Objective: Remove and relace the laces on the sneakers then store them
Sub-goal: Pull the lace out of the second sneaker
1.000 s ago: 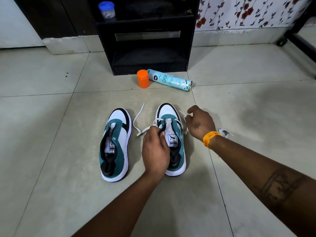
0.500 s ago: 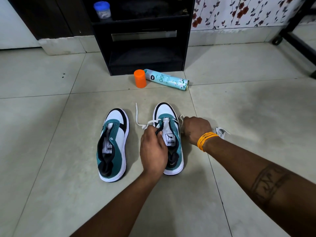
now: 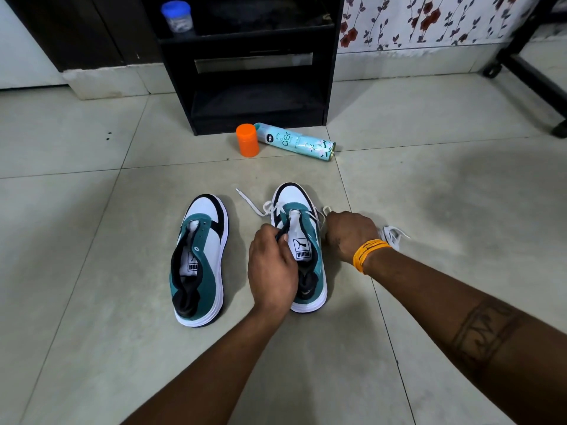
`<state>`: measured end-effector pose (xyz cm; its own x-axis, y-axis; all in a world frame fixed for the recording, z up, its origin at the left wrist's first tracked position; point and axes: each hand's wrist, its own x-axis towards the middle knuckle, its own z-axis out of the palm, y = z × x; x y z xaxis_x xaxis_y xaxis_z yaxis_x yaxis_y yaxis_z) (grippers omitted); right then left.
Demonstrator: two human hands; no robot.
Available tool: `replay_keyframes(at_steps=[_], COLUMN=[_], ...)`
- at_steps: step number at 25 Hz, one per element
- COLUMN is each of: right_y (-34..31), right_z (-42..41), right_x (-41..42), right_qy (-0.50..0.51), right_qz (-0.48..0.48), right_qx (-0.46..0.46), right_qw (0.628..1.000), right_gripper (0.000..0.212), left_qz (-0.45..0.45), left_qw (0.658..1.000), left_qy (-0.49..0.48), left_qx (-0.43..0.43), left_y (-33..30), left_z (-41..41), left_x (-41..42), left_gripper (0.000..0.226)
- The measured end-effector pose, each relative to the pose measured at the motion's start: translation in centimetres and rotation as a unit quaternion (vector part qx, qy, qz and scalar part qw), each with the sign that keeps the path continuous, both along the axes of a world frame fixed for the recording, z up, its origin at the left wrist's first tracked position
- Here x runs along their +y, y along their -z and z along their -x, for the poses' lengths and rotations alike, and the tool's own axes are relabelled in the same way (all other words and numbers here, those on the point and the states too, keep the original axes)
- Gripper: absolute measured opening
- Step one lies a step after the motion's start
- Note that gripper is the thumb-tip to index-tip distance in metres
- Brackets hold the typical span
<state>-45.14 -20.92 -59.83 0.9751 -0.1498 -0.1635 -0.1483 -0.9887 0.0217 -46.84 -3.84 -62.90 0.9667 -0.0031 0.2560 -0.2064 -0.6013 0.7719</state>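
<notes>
The left hand (image 3: 271, 265) pinched the tongue edge of the right sneaker (image 3: 302, 240) with curled fingers and hid a part of this shoe. The right hand (image 3: 349, 234), wearing an orange wrist thread (image 3: 369, 253), gripped the white lace (image 3: 277, 208) at the shoe's right side. The second sneaker (image 3: 199, 259) stood without lace just beside, to the left on the floor (image 3: 92, 240). Another loose lace (image 3: 394, 236) lay behind the right wrist. Farther, an orange cap (image 3: 247, 140) touched a lying spray can (image 3: 296, 142) before the black shelf (image 3: 254, 72), where a small jar (image 3: 177, 17) stood.
</notes>
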Motion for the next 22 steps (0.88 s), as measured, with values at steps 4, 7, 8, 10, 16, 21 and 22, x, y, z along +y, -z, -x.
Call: replay_keyframes(at_steps=[4, 7, 8, 10, 16, 21, 22], right_y=[-0.5, -0.1, 0.0, 0.3, 0.6, 0.0, 0.0], right_z=[-0.5, -0.6, -0.6, -0.6, -0.3, -0.6, -0.6], right_x=[1.1, 1.5, 1.3, 0.7, 0.5, 1.2, 0.8], right_qy=[-0.013, -0.034, -0.032, -0.017, -0.008, -0.033, -0.013], right_qz=[-0.041, -0.014, -0.004, 0.013, -0.041, 0.017, 0.021], right_qx=[-0.094, -0.092, -0.088, -0.058, -0.087, -0.092, -0.063], right_qw=[0.995, 0.995, 0.996, 0.998, 0.995, 0.995, 0.998], right_gripper=[0.028, 0.026, 0.025, 0.029, 0.033, 0.028, 0.029], left_qz=[0.000, 0.003, 0.004, 0.002, 0.005, 0.007, 0.009], left_qw=[1.000, 1.000, 1.000, 1.000, 1.000, 1.000, 1.000], left_qy=[-0.001, 0.000, 0.001, 0.000, -0.003, 0.000, -0.001], left_qx=[-0.001, -0.003, -0.003, -0.001, 0.002, 0.000, 0.002], left_y=[0.1, 0.1, 0.1, 0.0, 0.2, 0.3, 0.3], left_z=[-0.1, 0.0, 0.0, 0.0, -0.1, -0.1, -0.1], left_x=[0.0, 0.0, 0.0, 0.0, 0.1, 0.0, 0.1], left_gripper=[0.005, 0.006, 0.006, 0.006, 0.007, 0.008, 0.007])
